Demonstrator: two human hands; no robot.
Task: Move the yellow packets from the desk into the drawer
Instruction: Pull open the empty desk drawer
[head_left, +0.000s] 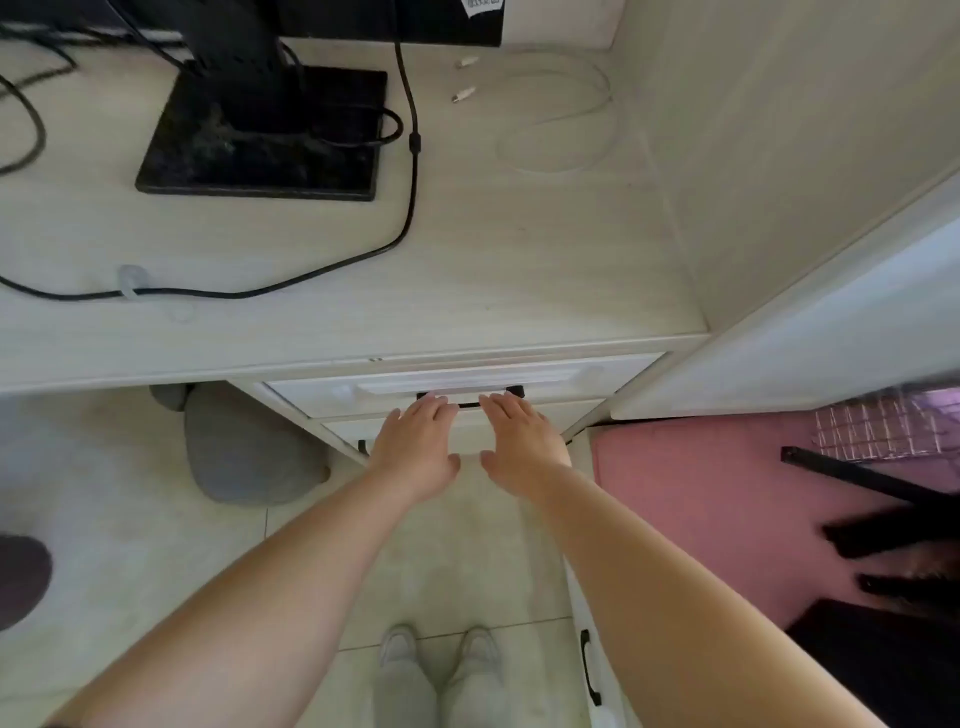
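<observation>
Both arms stretched forward and down, bare to the elbow. Left hand (418, 441) flat, palm down, digits straight and close together, tips at the thin black bar handle (470, 404) of the top drawer (462, 387). Right hand (522, 441) the same: flat, nothing pinched, tips on the bar. Hard to tell whether the drawer sits fully shut. Drawer front smooth, glossy white, rectangular. Above it, pale wood-grain laminate surface (519, 260), matte. No yellow packets visible anywhere. On the surface: square black monitor base (270, 156), dusty and speckled; glossy black cable (405, 218) curving leftward; thin white cable (561, 119) looped loosely. Below: pale floor tiles, light grey shoes (441, 649).
</observation>
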